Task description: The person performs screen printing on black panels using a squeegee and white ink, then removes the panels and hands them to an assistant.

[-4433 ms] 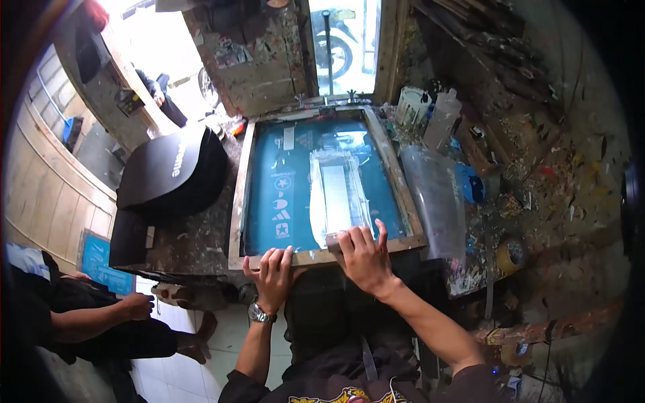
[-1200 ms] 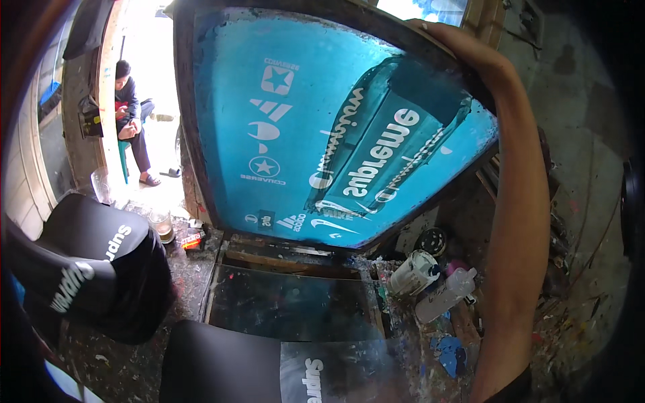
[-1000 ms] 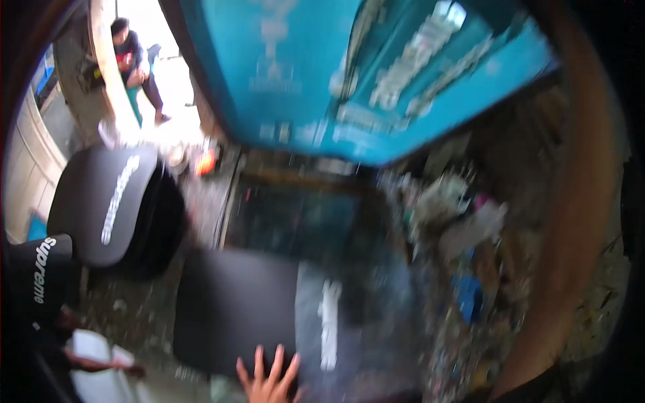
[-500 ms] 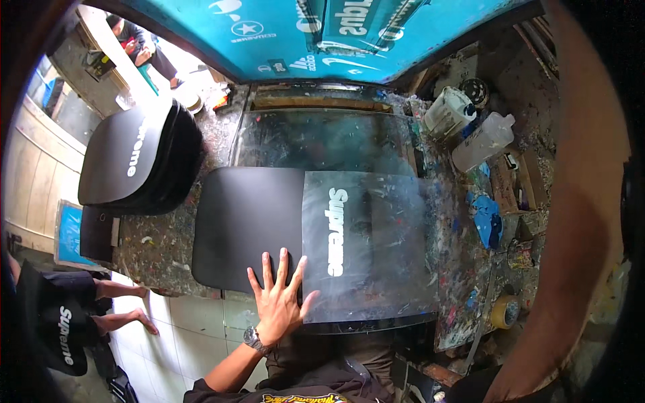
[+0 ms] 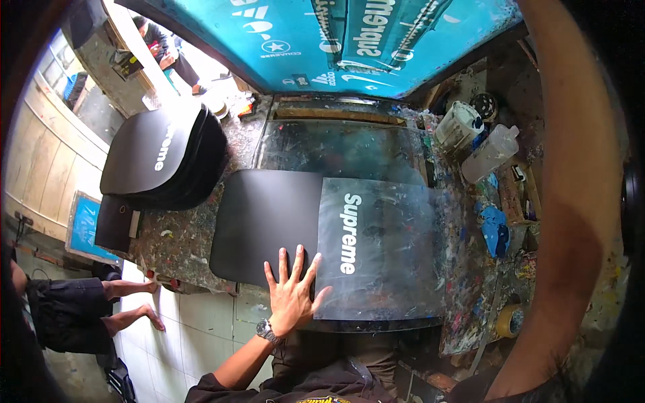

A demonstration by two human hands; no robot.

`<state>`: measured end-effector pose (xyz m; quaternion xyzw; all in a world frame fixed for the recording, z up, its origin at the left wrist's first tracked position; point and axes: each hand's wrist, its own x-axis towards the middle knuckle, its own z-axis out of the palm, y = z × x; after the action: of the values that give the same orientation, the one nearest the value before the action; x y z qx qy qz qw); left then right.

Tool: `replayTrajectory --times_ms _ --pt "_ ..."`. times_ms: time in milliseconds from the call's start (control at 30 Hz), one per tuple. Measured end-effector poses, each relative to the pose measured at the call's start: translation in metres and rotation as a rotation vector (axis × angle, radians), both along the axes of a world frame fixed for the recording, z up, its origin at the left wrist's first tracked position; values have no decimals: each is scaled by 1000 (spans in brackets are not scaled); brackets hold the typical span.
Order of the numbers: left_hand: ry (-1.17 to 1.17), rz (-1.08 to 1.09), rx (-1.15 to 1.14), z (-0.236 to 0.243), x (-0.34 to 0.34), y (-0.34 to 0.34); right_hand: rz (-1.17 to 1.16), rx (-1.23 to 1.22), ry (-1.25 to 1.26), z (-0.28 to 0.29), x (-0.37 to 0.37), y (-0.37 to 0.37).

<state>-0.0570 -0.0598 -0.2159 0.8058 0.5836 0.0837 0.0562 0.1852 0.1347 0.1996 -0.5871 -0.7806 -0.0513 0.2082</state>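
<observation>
Head view. Bench [image 5: 181,245]: paint-spattered top, centre frame, running to lower right. Pale tiled floor [image 5: 195,329] lower left. Wood-plank wall [image 5: 40,174] far left. Bright doorway upper left w/ a seated person [image 5: 161,43], partly cut by the frame edge.

Black sheet [image 5: 265,225] lies flat on bench, centre. Its right half sits under a clear film [image 5: 396,269] carrying a white word print; film scuffed, hazy. Glass plate [image 5: 339,148] just behind sheet, smeared.

Left hand [image 5: 292,289], lower centre: palm down, fingers spread wide, flat on near edge of sheet where the film begins. Watch [image 5: 265,330] on wrist. Holds nothing, just pressing.

Right arm [image 5: 571,201] fills right side, rising to upper right; right hand out of frame top — grip can't be told. Teal screen [image 5: 336,40] tilted up across top of frame, mirrored white logos on it; top edge cut off.

Stack of black printed pieces [image 5: 161,158] upper left of bench, well apart from hand. Small teal frame [image 5: 84,228] leaning at left below it.

Right of glass: white tub [image 5: 457,124], clear bottle [image 5: 490,154], blue rag [image 5: 496,228], all in paint clutter. Tape roll [image 5: 509,321] lower right.

Second person [image 5: 60,316] lower left, bare legs only, rest cut off. Far right rim dark, unreadable. Bench underside hidden by own torso.
</observation>
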Motion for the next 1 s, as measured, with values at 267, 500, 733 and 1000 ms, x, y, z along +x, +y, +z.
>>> replayTrajectory --times_ms 267,500,733,1000 --pt "-5 5 21 -1 0 -3 3 -9 -1 1 -3 -5" --pt "2 5 4 3 0 0 7 -15 7 3 -7 -8" --pt "2 8 -14 1 0 -1 14 -21 11 5 -5 -9" --pt "18 20 -9 0 2 -2 32 -18 18 9 -8 -14"
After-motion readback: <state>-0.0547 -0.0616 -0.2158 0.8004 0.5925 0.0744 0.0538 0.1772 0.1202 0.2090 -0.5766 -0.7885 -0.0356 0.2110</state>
